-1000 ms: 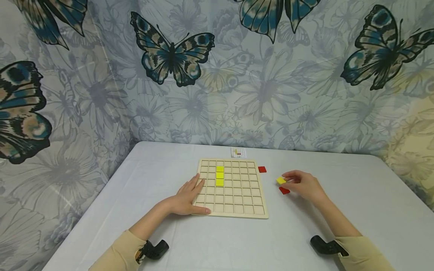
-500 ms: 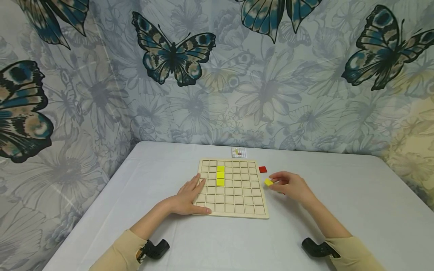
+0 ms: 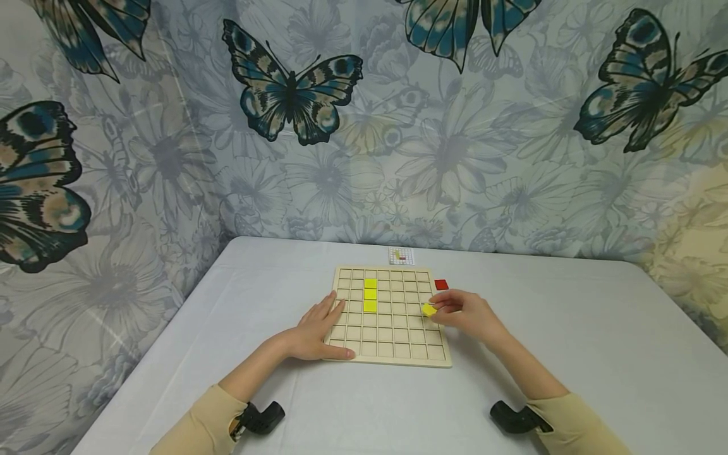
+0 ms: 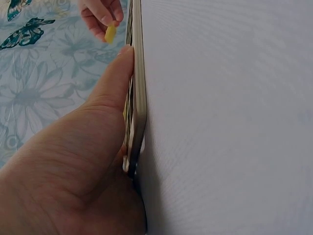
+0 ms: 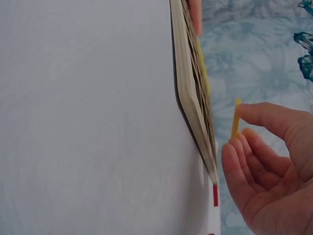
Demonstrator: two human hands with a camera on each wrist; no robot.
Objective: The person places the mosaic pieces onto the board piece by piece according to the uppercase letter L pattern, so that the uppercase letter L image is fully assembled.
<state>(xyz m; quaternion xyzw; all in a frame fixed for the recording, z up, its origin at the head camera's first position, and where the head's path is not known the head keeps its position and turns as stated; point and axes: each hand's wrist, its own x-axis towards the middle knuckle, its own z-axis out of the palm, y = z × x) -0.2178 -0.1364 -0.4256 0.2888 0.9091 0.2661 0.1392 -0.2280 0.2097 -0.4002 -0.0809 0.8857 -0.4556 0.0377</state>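
A square wooden grid board (image 3: 392, 335) lies on the table, with a column of three yellow tiles (image 3: 370, 294) in its upper left part. My left hand (image 3: 311, 335) rests on the board's lower left corner, fingers spread and thumb along the front edge. Over the board's right side, my right hand (image 3: 474, 320) pinches another yellow square tile (image 5: 235, 118) between thumb and fingers. The right wrist view shows this tile held apart from the board, edge-on to the camera. A red tile (image 3: 441, 285) lies just beyond the board's upper right edge.
Behind the board lies a small printed card (image 3: 401, 256) with a coloured grid pattern. A bit of red (image 5: 211, 234) shows at the bottom of the right wrist view. The white-covered table (image 3: 569, 316) meets a butterfly-patterned cloth (image 3: 455, 158) at the back.
My right hand has moved left with the yellow tile, from the table beside the board to over its right columns. The red tile once below that hand is now hidden. My left hand stays put.
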